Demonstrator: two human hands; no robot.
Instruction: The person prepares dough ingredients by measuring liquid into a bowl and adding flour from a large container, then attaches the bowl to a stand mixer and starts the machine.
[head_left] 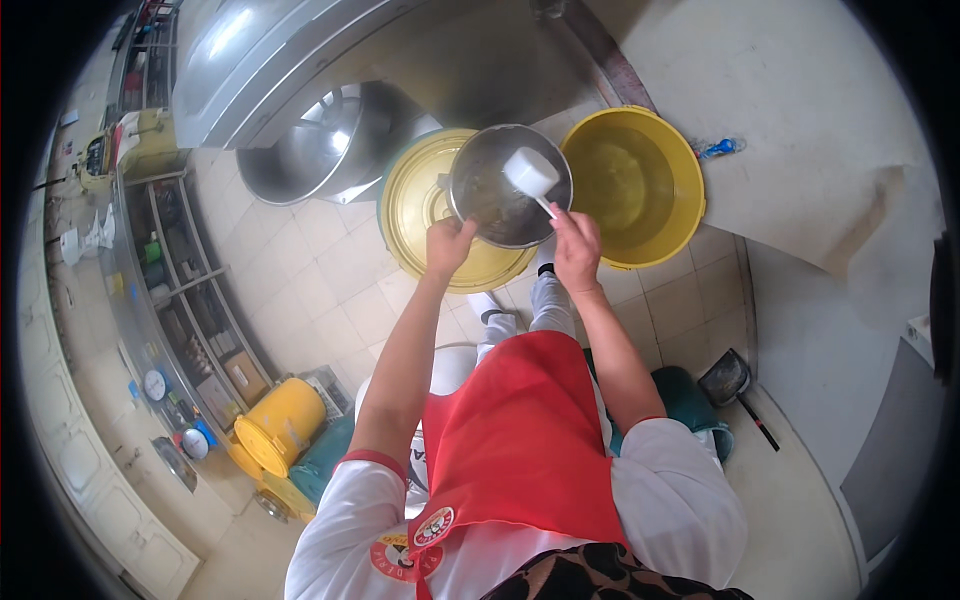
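A round metal pot [478,165] is held out in front of me, over a yellow lid. My left hand [452,245] is closed on its near left rim. My right hand [577,248] is closed round the handle of a white scoop [531,172], whose cup lies over the inside of the pot. Whether the right fingers also touch the pot's rim, I cannot tell. The yellow lid [410,205] shows to the left of the pot and below it. Just right of the pot stands an open yellow bucket [690,165], with what looks like yellowish liquid inside.
A big steel mixing bowl [285,170] stands at the far left under a large metal machine [300,70]. Shelving [195,290] runs along the left. Beside me are a yellow bin [285,420], a green bin [685,405] and a dustpan [728,378].
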